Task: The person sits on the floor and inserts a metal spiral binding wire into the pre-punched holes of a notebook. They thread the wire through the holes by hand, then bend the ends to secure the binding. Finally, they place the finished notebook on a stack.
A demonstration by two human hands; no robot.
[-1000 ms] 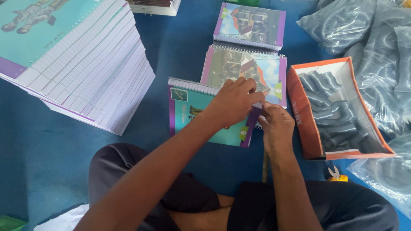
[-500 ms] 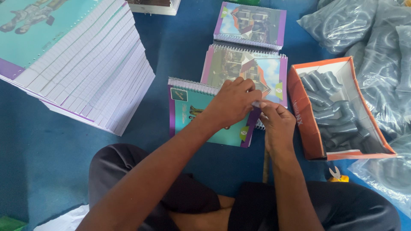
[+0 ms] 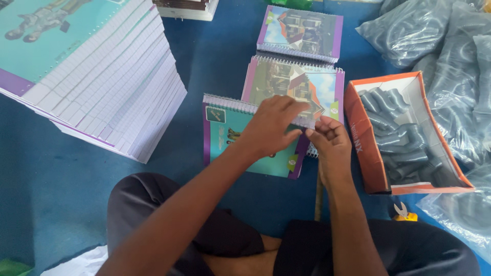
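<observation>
A teal, purple-edged spiral notebook (image 3: 225, 135) lies on the blue floor in front of my crossed legs. My left hand (image 3: 271, 128) rests flat on its cover, with the fingertips at the white spiral binding (image 3: 225, 102) along the top edge. My right hand (image 3: 330, 140) is at the notebook's right corner, thumb and fingers pinched together on the end of the spiral. The two hands nearly touch. Behind it lie two more bound notebooks with picture covers, one (image 3: 286, 82) just beyond my hands and another (image 3: 302, 30) farther away.
A tall slanted stack of unbound notebooks (image 3: 102, 82) fills the left. An orange-edged cardboard box (image 3: 358, 122) of grey plastic coils (image 3: 394, 128) sits to the right, with clear bags of coils (image 3: 414, 30) behind it. A small cutter (image 3: 401, 212) lies near my right knee.
Both hands stay at the teal notebook's right corner. My left fingers have slid a little to the right along the spiral, and the right hand keeps its pinch.
</observation>
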